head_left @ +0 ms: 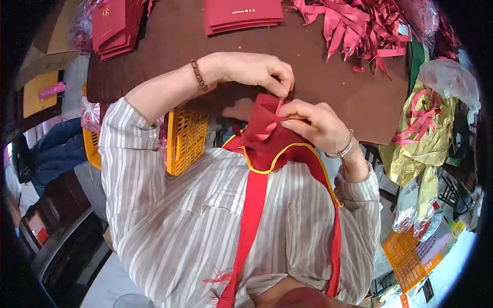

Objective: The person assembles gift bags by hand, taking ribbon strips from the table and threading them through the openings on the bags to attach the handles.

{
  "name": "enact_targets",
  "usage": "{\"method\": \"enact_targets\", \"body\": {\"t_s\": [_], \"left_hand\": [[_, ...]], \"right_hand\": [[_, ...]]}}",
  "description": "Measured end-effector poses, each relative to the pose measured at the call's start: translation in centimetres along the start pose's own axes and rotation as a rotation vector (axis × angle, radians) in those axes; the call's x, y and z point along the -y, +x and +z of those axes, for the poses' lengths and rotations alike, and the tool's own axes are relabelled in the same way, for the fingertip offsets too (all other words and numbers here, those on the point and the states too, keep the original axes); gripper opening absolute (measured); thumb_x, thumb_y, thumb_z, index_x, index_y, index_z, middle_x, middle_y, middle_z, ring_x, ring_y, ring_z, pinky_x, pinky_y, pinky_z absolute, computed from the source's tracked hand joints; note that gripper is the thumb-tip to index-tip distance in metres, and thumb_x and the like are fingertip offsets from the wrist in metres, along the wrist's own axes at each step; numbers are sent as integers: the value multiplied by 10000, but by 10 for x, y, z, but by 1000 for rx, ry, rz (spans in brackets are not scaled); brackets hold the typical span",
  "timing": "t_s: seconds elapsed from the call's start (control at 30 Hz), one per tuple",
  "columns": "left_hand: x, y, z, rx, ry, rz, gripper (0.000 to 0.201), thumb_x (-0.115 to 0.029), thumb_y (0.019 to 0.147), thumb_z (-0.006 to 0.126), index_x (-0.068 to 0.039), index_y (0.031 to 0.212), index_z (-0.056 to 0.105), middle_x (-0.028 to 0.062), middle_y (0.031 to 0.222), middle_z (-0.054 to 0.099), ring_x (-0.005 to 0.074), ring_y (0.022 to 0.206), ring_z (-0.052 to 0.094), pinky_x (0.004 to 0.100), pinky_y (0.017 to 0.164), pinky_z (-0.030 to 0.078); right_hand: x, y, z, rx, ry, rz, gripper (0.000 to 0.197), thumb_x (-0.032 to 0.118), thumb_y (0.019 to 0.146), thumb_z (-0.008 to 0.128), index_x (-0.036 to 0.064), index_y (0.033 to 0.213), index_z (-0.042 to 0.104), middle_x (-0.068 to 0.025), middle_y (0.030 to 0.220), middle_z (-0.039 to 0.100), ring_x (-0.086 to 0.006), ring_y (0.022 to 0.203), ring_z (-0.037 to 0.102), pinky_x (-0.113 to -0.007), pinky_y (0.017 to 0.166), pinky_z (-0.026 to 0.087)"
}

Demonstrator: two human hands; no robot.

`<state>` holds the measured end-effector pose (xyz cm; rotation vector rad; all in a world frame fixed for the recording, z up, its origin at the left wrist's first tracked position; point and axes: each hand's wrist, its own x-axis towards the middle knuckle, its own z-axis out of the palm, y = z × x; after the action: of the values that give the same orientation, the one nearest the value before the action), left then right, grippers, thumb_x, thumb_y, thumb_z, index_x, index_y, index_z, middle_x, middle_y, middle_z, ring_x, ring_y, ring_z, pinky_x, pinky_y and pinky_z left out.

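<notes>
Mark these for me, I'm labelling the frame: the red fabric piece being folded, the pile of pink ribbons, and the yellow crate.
red fabric piece [264,128], head view, its folded middle.
pile of pink ribbons [359,25], head view, centre of heap.
yellow crate [186,138], head view, its lattice wall.

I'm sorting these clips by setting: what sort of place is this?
Likely a small craft or packaging workshop: a brown worktable holds stacks of red folders and a heap of pink ribbon pieces, while the left hand and right hand fold a red piece.

A craft workshop: ribbon scraps [359,25], stacked red envelopes [241,14], yellow crates [186,138].
</notes>
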<state>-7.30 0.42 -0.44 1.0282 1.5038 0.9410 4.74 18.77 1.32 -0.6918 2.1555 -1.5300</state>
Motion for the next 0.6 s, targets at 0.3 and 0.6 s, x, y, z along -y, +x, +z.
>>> {"method": "enact_targets", "body": {"t_s": [0.3, 0.6], "left_hand": [[26, -18, -8, -419, -103, 0, 160, -156, 872, 543, -2, 905, 570, 26, 911, 568, 95, 887, 507, 258, 788, 416], [10, -22, 68, -674, 700, 78, 142, -185, 849, 549, -61, 881, 609, 80, 1040, 539, 268, 1009, 479, 379, 869, 357]], "right_hand": [[-1, 3, -5, 21, 105, 179, 159, 68, 832, 589, 14, 978, 556, -59, 670, 553, -87, 587, 479, -239, 542, 382], [-20, -2, 5, -305, -540, -77, 251, 106, 690, 663, 70, 934, 618, -71, 802, 536, -258, 766, 508, -343, 695, 408]]}}
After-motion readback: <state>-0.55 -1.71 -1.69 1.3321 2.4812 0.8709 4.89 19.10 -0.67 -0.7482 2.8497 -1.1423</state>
